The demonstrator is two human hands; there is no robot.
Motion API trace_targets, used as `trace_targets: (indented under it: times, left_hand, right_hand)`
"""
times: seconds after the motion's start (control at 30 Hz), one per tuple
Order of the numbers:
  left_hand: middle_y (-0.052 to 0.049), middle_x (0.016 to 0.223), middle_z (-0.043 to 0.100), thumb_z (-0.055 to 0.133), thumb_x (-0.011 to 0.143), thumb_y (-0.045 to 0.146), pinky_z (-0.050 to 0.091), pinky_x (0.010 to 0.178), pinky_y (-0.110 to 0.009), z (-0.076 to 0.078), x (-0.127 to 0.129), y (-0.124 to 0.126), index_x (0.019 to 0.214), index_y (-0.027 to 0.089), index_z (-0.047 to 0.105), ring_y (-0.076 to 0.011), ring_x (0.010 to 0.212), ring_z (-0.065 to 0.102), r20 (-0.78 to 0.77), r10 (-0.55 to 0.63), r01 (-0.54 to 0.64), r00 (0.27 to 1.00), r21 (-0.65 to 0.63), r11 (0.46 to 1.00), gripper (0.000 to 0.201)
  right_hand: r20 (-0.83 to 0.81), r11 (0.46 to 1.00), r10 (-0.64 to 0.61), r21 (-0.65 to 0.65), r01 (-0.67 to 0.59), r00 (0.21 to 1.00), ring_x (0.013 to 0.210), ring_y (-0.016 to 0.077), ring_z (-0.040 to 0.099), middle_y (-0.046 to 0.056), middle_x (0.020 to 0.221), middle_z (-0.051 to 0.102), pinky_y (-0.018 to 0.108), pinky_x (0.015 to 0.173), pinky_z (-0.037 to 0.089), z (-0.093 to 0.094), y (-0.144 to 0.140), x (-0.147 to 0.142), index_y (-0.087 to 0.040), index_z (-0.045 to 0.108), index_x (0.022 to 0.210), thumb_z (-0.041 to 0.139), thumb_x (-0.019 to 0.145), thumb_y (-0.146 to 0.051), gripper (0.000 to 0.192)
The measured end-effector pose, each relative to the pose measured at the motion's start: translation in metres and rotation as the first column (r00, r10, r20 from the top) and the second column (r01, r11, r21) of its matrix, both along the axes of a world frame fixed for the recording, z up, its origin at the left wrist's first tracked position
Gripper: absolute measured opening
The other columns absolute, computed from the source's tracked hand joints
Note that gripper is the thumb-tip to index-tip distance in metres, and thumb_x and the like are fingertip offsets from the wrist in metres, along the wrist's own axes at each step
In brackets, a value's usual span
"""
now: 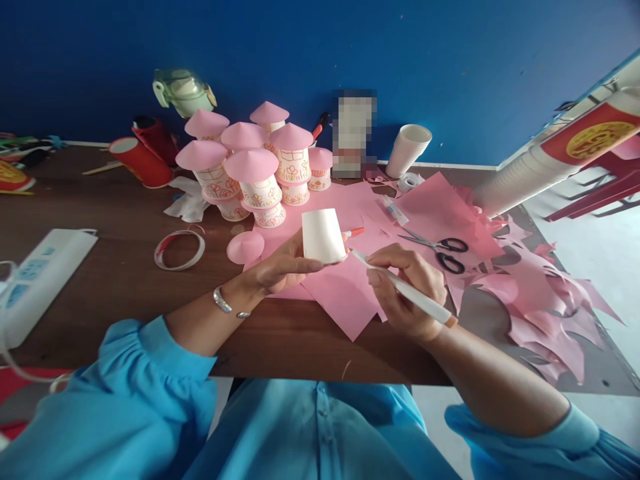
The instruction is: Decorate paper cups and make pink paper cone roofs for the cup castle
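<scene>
Left hand (280,270) gripping an upturned paper cup (323,235), right hand (407,290) pinching a pen (400,288) at its rim: a squeeze or slip could smear the line.

You hold a plain white cup (323,235); pink paper (345,287) covers the brown bench (125,267); scissors (440,250) have black handles.

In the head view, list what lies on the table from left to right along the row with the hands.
White power strip → tape ring → loose pink cone → left hand holding a white paper cup → right hand holding a white marker → scissors → pink paper scraps.
</scene>
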State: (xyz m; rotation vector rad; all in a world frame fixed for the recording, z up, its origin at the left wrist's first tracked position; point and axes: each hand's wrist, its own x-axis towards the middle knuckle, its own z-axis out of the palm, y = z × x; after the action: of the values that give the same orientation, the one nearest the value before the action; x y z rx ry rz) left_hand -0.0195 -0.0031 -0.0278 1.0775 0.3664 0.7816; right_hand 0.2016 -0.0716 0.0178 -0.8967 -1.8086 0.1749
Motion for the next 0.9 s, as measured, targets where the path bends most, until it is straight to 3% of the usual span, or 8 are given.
trace_targets:
  times: [0.2,0.3,0.47,0.67,0.9]
  left_hand:
    - [-0.013,0.126,0.078,0.086,0.082,0.027,0.050,0.106,-0.046,0.010,0.004,-0.001,0.144,0.026,0.064,-0.0342,0.127,0.067,-0.047,-0.019,0.021,0.999,0.038,0.999,0.065]
    - [-0.012,0.126,0.078,0.086,0.083,0.026,0.052,0.101,-0.042,0.014,0.006,-0.002,0.147,0.027,0.062,-0.0307,0.118,0.069,-0.059,-0.013,0.016,0.998,0.057,0.998,0.069]
    - [-0.011,0.146,0.068,0.087,0.081,0.026,0.053,0.102,-0.039,0.013,0.007,-0.001,0.149,0.028,0.062,-0.0301,0.125,0.066,-0.052,-0.020,0.025,0.998,0.080,0.996,0.072]
    - [-0.011,0.128,0.076,0.090,0.078,0.025,0.052,0.107,-0.043,0.010,0.007,0.000,0.148,0.028,0.062,-0.0346,0.135,0.061,-0.050,0.011,-0.006,0.999,0.084,0.996,0.076]
    - [-0.010,0.124,0.077,0.088,0.082,0.027,0.053,0.103,-0.041,0.009,0.008,-0.001,0.151,0.029,0.060,-0.0314,0.126,0.066,-0.064,-0.012,0.018,0.998,0.094,0.995,0.075]
  right_hand:
    - [0.095,0.985,0.118,0.118,-0.128,0.989,0.064,0.0143,0.071,0.000,0.079,0.072,0.025,0.057,0.057,-0.006,0.002,-0.004,-0.023,0.062,0.107,0.063,0.096,-0.014,0.014]
    - [0.135,0.984,0.104,0.131,-0.121,0.985,0.063,0.0139,0.070,0.000,0.079,0.072,0.025,0.057,0.058,-0.006,0.003,-0.005,-0.023,0.061,0.106,0.063,0.097,-0.014,0.013]
    - [0.135,0.990,0.069,0.116,-0.085,0.988,0.065,0.0134,0.072,0.001,0.081,0.073,0.024,0.058,0.058,-0.007,0.003,-0.006,-0.022,0.061,0.104,0.063,0.099,-0.015,0.009]
    - [0.149,0.988,0.065,0.130,-0.085,0.987,0.066,0.0134,0.072,0.002,0.080,0.073,0.023,0.059,0.058,-0.008,0.004,-0.006,-0.021,0.061,0.102,0.063,0.099,-0.013,0.008]
    - [0.164,0.989,0.053,0.128,-0.075,0.985,0.062,0.0130,0.069,0.001,0.077,0.071,0.024,0.057,0.056,-0.007,0.003,-0.007,-0.022,0.060,0.101,0.062,0.099,-0.014,0.008]
